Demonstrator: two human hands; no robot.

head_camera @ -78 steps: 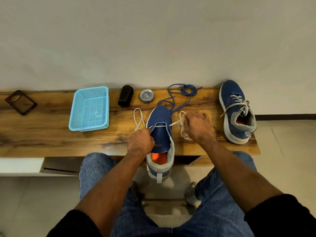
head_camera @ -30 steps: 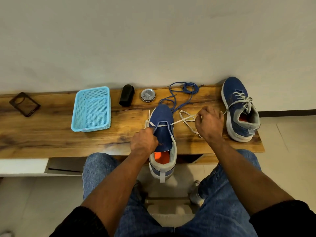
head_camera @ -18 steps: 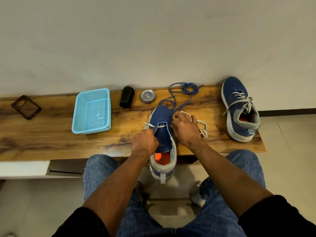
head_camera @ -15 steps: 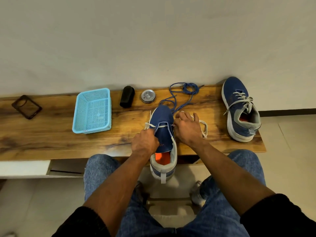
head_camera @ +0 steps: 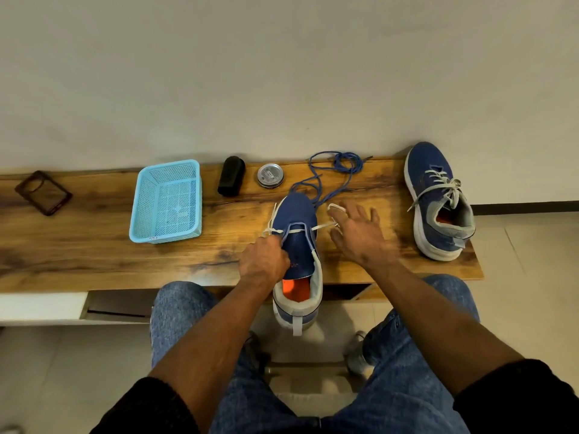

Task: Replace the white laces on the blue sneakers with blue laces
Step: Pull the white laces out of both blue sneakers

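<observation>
Knees in jeans (head_camera: 185,311) at the bottom of the view, both forearms reaching forward to a wooden bench (head_camera: 78,252). Near sneaker (head_camera: 297,245) lies toe away, heel overhanging the bench's front edge, orange insole showing. Left hand (head_camera: 263,261) grips its left side at the throat, fingers curled over the upper beside the tongue. White lace (head_camera: 324,226) runs through only the lowest eyelets: one bar across the front of the throat, a short end out the left side, the other end leading right. Right hand (head_camera: 360,233) sits just right of the shoe, fingers spread and fairly straight, with the lace passing under or against the thumb side and a loop of it showing at the fingertips; whether any finger pinches it cannot be told. Farther back, blue lace (head_camera: 338,166) lies in a loose tangle at the bench's rear edge, strands trailing down to the near sneaker's toe. Second sneaker (head_camera: 438,202) stands well right, near the bench end, toe away, white laces threaded and hanging loose. Along the back row going left: round tin (head_camera: 270,175), black brush (head_camera: 231,176), light blue basket (head_camera: 166,202), and at the far left a dark phone case (head_camera: 43,193). Plain wall behind.
</observation>
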